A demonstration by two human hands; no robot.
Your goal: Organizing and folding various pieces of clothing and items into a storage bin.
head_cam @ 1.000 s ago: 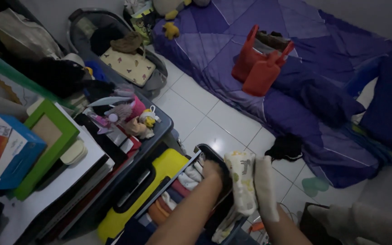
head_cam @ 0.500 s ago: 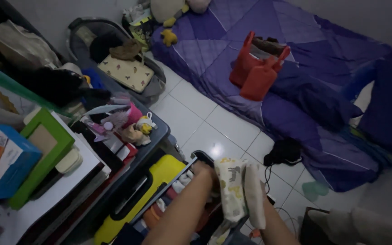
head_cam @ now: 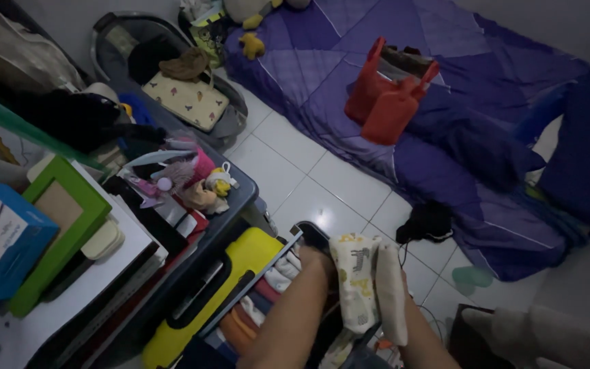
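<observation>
- The printed cloth point(head_cam: 355, 280), pale with small animal figures, hangs at about 6 o'clock in the view, draped over the far end of an open drawer point(head_cam: 268, 287) packed with folded clothes.
- A plain cream cloth point(head_cam: 392, 290) hangs just beside it, at its 3 o'clock, touching along one edge.
- Both look light, soft and limp; I judge they would sag and unfold if lifted by one corner. The better hold seems to be along the top fold, pinched together so the layers stay stacked.
- The left hand point(head_cam: 314, 263) reaches into the drawer behind the printed cloth. Its fingers are buried, so I cannot tell whether it is spread or clenched.
- The right hand is hidden: only the forearm shows rising toward the cream cloth from 5 o'clock. Whether it grips the cloth cannot be told.
- The room is dim, so colours and the cloth's print are hard to read.
- The drawer's near end is cut off by the bottom edge.
- At 9 o'clock from the drawer lies a yellow suitcase point(head_cam: 203, 301); a red bag point(head_cam: 387, 96) sits on the purple mattress point(head_cam: 445, 102) at 1 o'clock.
</observation>
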